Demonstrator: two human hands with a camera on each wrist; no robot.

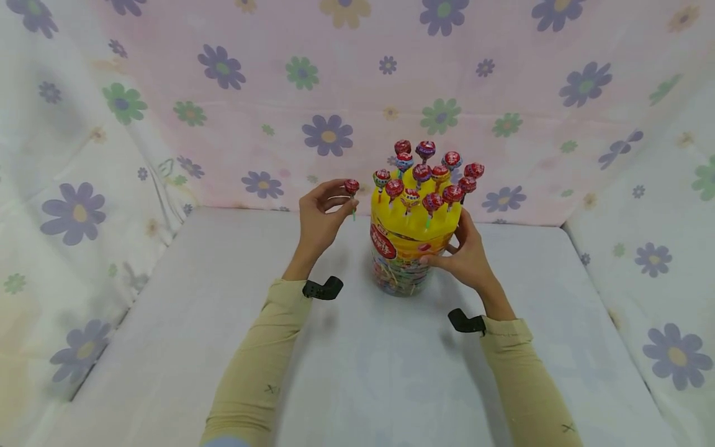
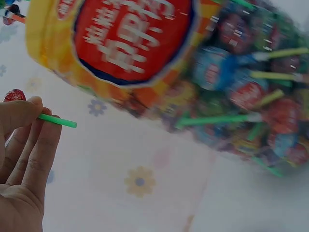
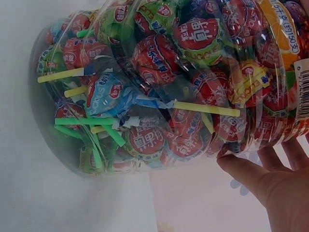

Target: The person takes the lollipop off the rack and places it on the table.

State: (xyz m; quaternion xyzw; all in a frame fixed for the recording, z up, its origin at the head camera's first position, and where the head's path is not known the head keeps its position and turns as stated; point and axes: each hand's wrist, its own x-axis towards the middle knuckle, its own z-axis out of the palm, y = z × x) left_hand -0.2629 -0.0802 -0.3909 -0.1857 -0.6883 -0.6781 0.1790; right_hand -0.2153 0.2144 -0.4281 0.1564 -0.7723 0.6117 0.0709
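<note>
Between thumb and fingertips my left hand (image 1: 323, 214) pinches a red-wrapped lollipop (image 1: 352, 186) by its green stick (image 2: 58, 120), candy end up. It is held just left of a clear plastic jar (image 1: 399, 282) with a yellow top (image 1: 385, 214) and a red label. My right hand (image 1: 466, 257) grips the jar's right side, thumb (image 3: 241, 169) across the front and the other fingers partly hidden behind. Several wrapped lollipops (image 1: 421, 172) stand upright in the yellow top. Through the clear wall, many more wrapped lollipops (image 3: 154, 60) with green and yellow sticks lie loose inside.
The jar stands on a white-covered table (image 1: 234, 248). A flower-print cloth (image 1: 251, 112) hangs behind the table and along both sides. Black wrist mounts (image 1: 324, 288) sit at the sleeve cuffs.
</note>
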